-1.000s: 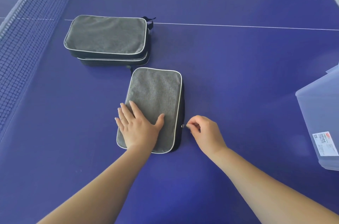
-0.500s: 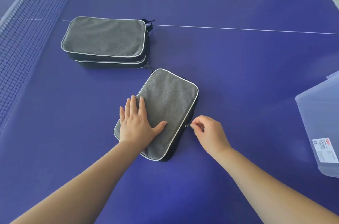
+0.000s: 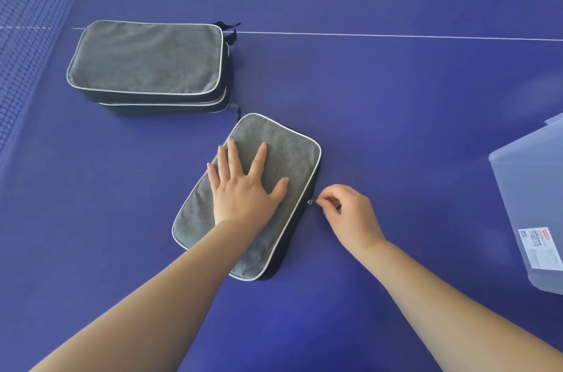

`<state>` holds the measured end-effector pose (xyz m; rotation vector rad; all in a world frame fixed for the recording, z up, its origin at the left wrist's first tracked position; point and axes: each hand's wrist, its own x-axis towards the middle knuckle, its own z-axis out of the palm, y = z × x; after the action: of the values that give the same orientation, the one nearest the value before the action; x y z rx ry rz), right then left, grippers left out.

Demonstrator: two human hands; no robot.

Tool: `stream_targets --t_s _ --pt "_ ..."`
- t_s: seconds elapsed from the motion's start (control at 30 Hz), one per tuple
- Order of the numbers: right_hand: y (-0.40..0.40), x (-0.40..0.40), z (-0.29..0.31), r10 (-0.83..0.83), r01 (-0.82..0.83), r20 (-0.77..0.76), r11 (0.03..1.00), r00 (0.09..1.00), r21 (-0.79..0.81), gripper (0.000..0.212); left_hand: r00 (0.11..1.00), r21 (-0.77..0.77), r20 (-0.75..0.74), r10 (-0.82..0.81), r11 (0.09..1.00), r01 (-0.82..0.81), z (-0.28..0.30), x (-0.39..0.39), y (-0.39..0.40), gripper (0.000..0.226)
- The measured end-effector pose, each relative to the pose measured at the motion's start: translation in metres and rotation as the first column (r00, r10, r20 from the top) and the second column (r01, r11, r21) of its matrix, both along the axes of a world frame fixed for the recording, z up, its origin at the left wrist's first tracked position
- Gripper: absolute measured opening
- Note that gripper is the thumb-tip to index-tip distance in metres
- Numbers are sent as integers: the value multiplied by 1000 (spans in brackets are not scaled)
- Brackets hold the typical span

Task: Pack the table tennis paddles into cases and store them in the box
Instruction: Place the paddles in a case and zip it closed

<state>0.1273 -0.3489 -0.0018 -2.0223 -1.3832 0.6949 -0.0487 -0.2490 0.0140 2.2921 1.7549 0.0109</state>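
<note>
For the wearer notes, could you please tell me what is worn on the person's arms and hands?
Nothing shows: the left hand and right hand are bare, without gloves, rings, or watch. Both forearms are uncovered to the frame edge; no sleeve appears.

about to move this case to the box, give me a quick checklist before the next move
1. Left hand flat on the near case, holding it down: ok.
2. Right hand has a pinch grip on the zipper pull: ok.
3. Zipper fully closed: cannot tell, the pull sits partway along the right side.
4. Paddle inside the case: cannot tell, it is shut from above.
5. Box within reach at the right, path across the table free: ok.
6. Stack of two other cases apart from the near case: ok.
</note>
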Motion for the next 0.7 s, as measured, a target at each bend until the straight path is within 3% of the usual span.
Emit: stream_targets --t_s 0.23,0.7 --pt "39 29 4 -68 68 11 997 998 26 11 1000 2 5 0 1000 0 -1 0 1 76" --pt "108 51 7 -20 21 61 1000 998 -17 15 1000 7 12 -3 1000 3 -1 1 0 76"
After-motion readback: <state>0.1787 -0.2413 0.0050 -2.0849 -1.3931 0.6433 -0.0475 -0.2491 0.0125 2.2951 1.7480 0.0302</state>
